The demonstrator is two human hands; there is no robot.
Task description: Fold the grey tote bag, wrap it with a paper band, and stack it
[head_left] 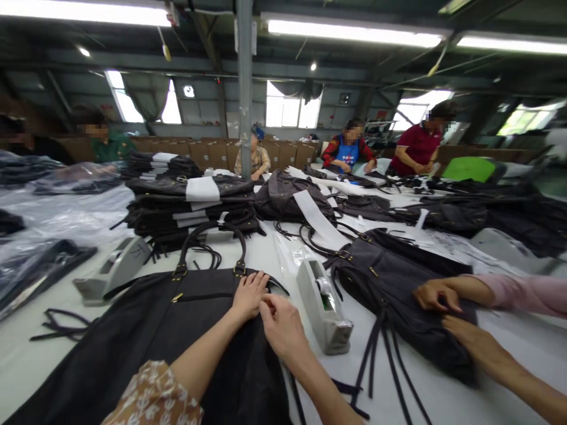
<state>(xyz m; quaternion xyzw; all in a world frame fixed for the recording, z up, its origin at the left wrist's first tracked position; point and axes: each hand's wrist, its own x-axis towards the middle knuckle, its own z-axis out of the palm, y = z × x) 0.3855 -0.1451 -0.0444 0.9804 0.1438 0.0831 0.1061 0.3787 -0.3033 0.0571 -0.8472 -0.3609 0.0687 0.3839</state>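
Observation:
A large black handbag (190, 330) lies flat in front of me, its two handles pointing away and brass-coloured fittings at their bases. Across its upper right corner rests my left hand (248, 295), flat with the fingers stretched out. My right hand (283, 326) is at the bag's right side edge, just below the left; its fingers are curled and pinched against the edge there. The fingertips are partly hidden. A thin black strap (278, 285) sticks out past the corner beside my hands.
Right of my hands stands a grey tape dispenser (325, 307); another dispenser (113, 271) is at left. A co-worker's hands (443, 295) work on a second black bag (398, 277). Stacked black bags (190, 206) stand behind. Several people are across the table. Clear plastic (84, 206) lies left.

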